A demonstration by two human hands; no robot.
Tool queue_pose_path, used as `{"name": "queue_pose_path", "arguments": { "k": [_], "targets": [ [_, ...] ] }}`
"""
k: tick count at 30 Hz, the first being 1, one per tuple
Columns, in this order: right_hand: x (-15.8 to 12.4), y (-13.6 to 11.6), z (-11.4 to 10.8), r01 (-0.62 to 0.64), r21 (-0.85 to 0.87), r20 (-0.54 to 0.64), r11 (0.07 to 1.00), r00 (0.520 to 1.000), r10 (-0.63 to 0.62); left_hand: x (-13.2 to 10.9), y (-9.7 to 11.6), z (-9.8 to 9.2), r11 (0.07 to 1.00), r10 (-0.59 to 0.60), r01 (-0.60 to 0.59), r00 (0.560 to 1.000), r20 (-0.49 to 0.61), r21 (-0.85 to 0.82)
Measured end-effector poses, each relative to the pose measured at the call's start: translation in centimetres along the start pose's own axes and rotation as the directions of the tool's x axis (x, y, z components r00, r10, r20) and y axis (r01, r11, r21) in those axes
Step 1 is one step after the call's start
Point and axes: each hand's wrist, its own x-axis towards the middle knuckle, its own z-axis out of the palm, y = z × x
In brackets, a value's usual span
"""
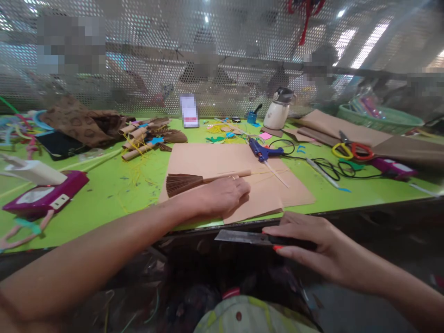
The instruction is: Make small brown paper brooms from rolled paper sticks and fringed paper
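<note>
My left hand (222, 196) rests palm down on a sheet of brown paper (215, 159), fingers closed over the paper-wrapped handle of a small brown broom (183, 182). The broom's bristles fan out to the left and its handle points right. My right hand (308, 243) is below the table's front edge, shut on the dark handle of a knife (243, 237) whose flat grey blade points left.
On the green table (104, 199) lie a blue glue gun (263, 151), red-and-yellow scissors (352, 150), black cord, rolled paper brooms (142, 136), a magenta box (43, 196), a white jug (277, 113) and a green basket (381, 118). A perforated screen stands behind.
</note>
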Motion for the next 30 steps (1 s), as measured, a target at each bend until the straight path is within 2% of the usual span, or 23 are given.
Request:
{"name": "queue_pose_path", "arguments": {
  "k": [2, 4, 5, 7, 8, 12, 15, 18, 22, 24, 26, 27, 28, 30],
  "targets": [
    [0.2, 1.2, -1.1, -0.061, 0.018, -0.100, 0.998, 0.993, 0.062, -0.3, 0.1, -0.1, 0.999, -0.035, 0.034, 0.999, -0.013, -0.041],
    [0.8, 3.5, -2.6, -0.184, 0.047, -0.272, 0.982, 0.943, 0.190, -0.6, 0.3, -0.3, 0.992, -0.091, 0.088, 0.995, -0.030, -0.086],
    [1.3, 5.0, -3.3, -0.253, 0.061, -0.396, 0.966, 0.882, 0.256, -0.9, 0.5, -0.4, 0.986, -0.123, 0.118, 0.992, -0.037, -0.114],
    [2.5, 8.5, -4.8, -0.327, 0.132, -0.558, 0.936, 0.756, 0.343, -1.3, 0.7, -0.6, 0.958, -0.226, 0.208, 0.971, -0.074, -0.200],
    [3.3, 10.3, -5.4, -0.366, 0.153, -0.591, 0.918, 0.710, 0.382, -1.4, 0.7, -0.7, 0.941, -0.275, 0.250, 0.958, -0.083, -0.227],
    [6.7, 16.4, -7.1, -0.440, 0.094, -0.654, 0.893, 0.649, 0.389, -1.6, -0.1, -1.0, 0.909, -0.309, 0.263, 0.946, -0.100, -0.322],
    [9.1, 19.0, -7.3, -0.514, 0.053, -0.685, 0.856, 0.605, 0.405, -1.4, -0.9, -1.2, 0.892, -0.339, 0.291, 0.937, -0.086, -0.346],
    [10.7, 20.5, -7.3, -0.581, 0.029, -0.699, 0.814, 0.570, 0.432, -1.3, -1.4, -0.9, 0.891, -0.365, 0.325, 0.928, -0.072, -0.317],
    [11.4, 20.8, -7.2, -0.579, -0.016, -0.719, 0.815, 0.573, 0.394, -1.1, -1.4, 0.5, 0.909, -0.350, 0.297, 0.925, -0.149, -0.293],
    [11.0, 19.6, -7.0, -0.528, -0.053, -0.748, 0.848, 0.584, 0.317, -1.1, -1.0, 1.0, 0.896, -0.386, 0.306, 0.895, -0.222, -0.322],
    [10.5, 17.4, -6.3, -0.445, -0.093, -0.765, 0.891, 0.605, 0.223, -1.1, -0.3, 1.0, 0.879, -0.420, 0.332, 0.879, -0.227, -0.342],
    [10.1, 15.9, -5.9, -0.387, -0.115, -0.753, 0.915, 0.634, 0.174, -1.2, 0.1, 0.8, 0.869, -0.432, 0.345, 0.878, -0.206, -0.354],
    [9.8, 14.2, -5.3, -0.322, -0.137, -0.724, 0.937, 0.678, 0.127, -1.3, 0.5, 0.6, 0.853, -0.465, 0.369, 0.859, -0.215, -0.370],
    [9.4, 10.8, -4.1, -0.165, -0.174, -0.604, 0.971, 0.797, 0.027, -1.5, 0.9, 0.2, 0.855, -0.454, 0.346, 0.860, -0.234, -0.387]
  ]
}}
